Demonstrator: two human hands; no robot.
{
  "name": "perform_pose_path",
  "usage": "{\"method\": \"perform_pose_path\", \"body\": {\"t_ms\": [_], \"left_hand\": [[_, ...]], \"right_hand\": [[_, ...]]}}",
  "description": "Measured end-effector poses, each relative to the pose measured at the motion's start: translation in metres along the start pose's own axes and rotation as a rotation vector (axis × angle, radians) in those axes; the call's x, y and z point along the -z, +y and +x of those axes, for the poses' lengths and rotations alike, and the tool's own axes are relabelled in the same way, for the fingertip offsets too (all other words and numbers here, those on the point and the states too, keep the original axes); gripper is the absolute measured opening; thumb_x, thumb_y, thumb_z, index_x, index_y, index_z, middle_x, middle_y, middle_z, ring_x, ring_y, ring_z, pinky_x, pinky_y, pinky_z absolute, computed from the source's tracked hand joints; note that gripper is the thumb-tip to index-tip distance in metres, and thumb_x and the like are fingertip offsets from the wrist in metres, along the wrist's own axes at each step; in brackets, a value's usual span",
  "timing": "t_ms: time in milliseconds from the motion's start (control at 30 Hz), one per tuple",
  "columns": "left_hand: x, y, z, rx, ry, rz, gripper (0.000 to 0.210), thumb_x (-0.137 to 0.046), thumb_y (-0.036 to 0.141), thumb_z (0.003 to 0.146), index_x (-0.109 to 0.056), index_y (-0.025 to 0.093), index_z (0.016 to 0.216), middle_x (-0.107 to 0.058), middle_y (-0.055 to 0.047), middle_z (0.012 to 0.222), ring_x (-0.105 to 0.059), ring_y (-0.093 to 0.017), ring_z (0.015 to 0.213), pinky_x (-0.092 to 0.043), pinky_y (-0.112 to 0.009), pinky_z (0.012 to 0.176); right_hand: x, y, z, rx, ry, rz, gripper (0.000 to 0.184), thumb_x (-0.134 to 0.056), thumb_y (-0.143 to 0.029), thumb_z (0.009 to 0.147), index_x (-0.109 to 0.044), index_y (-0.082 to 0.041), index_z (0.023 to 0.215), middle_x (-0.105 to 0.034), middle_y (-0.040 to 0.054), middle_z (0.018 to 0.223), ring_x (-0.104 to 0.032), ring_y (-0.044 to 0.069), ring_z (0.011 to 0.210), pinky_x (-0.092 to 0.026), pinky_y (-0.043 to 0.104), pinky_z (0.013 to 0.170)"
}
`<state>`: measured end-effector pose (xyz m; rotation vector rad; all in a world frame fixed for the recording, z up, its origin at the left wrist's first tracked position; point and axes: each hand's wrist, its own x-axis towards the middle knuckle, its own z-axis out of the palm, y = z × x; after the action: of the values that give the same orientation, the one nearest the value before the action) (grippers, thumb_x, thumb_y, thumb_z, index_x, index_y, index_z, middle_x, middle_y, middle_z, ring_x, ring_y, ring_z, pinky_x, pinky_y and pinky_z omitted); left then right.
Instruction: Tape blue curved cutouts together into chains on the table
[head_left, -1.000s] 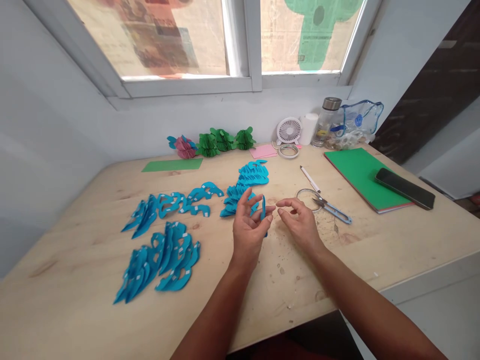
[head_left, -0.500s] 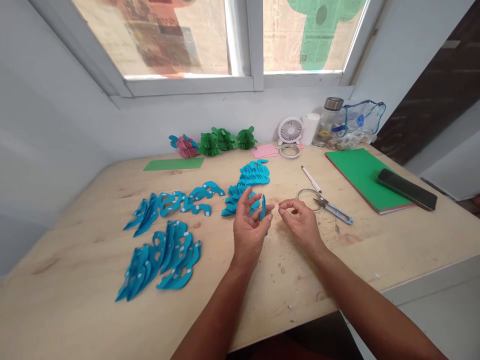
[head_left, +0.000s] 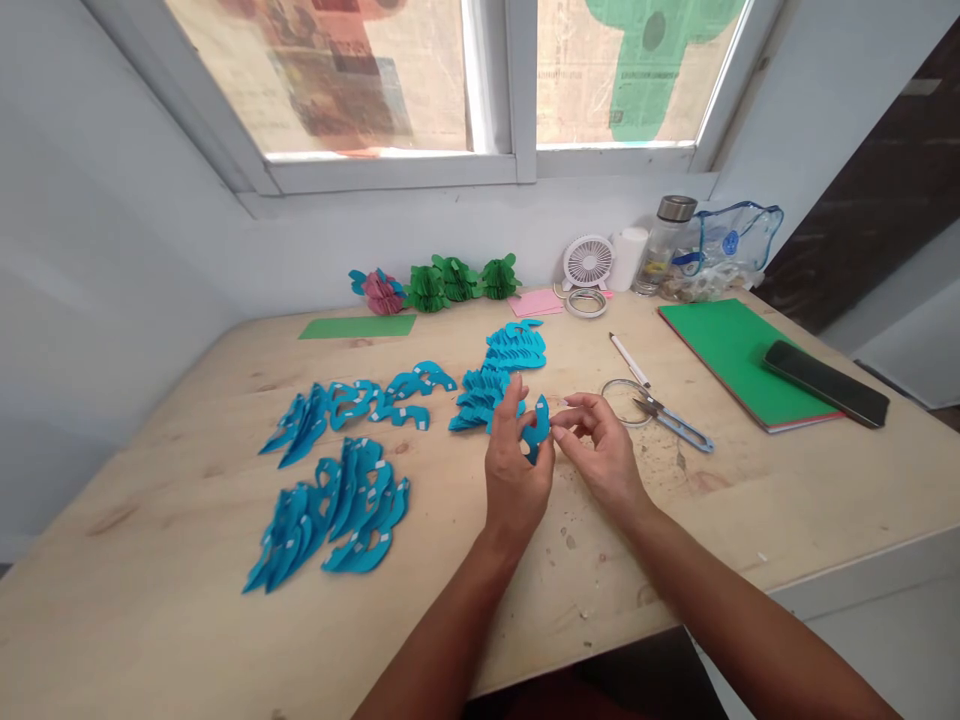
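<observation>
My left hand [head_left: 517, 465] holds a curved blue paper cutout [head_left: 538, 428] between thumb and fingers, its index finger raised. Thumb and fingertip of my right hand [head_left: 600, 450] are pinched at the cutout's right edge; what is between them is too small to make out. Just behind my left hand stand fanned blue paper cutouts [head_left: 480, 395], with another blue stack [head_left: 517, 347] beyond. On the left lie several blue cutouts with small white squares on them, one group [head_left: 352, 405] farther back and another group [head_left: 330, 520] nearer me.
Right of my hands lie thread snips [head_left: 675, 425], a tape ring [head_left: 619, 400] and a white pen [head_left: 628, 360]. Farther right, a black phone [head_left: 825, 382] rests on green sheets [head_left: 720, 350]. At the back stand a small fan [head_left: 589, 262], a bottle [head_left: 664, 245] and green paper figures [head_left: 457, 280].
My right hand's fingertips have come from apart to the cutout's edge. The cutout has turned from edge-on to show its curved face. The view has shifted slightly.
</observation>
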<state>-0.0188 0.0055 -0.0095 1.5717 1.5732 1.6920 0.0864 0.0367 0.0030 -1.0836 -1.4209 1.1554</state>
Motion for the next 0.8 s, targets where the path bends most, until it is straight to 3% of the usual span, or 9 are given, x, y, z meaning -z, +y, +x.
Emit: {"method": "perform_pose_path", "body": {"t_ms": [333,800], "left_hand": [[-0.0037,0.001,-0.0039,-0.06,-0.021,0.097,0.062,-0.051,0.014,0.083,-0.031,0.029,0.139,-0.052,-0.011,0.128,-0.062,-0.019,0.097,-0.054,-0.029,0.073],[-0.0037,0.004,-0.003,-0.062,-0.069,-0.006,0.07,-0.058,0.015,0.08,-0.025,0.03,0.14,-0.045,-0.011,0.134,-0.057,-0.02,0.107,-0.05,-0.039,0.09]], "right_hand": [[-0.001,0.0029,-0.0011,0.001,0.028,-0.03,0.03,-0.059,-0.022,0.073,-0.049,-0.022,0.101,-0.067,-0.0002,0.073,-0.061,0.018,0.072,-0.042,0.032,0.069],[0.0058,0.0078,0.0049,-0.028,0.082,-0.03,0.034,-0.061,-0.024,0.07,-0.05,-0.02,0.102,-0.067,0.0011,0.074,-0.061,0.018,0.072,-0.043,0.03,0.065]]}}
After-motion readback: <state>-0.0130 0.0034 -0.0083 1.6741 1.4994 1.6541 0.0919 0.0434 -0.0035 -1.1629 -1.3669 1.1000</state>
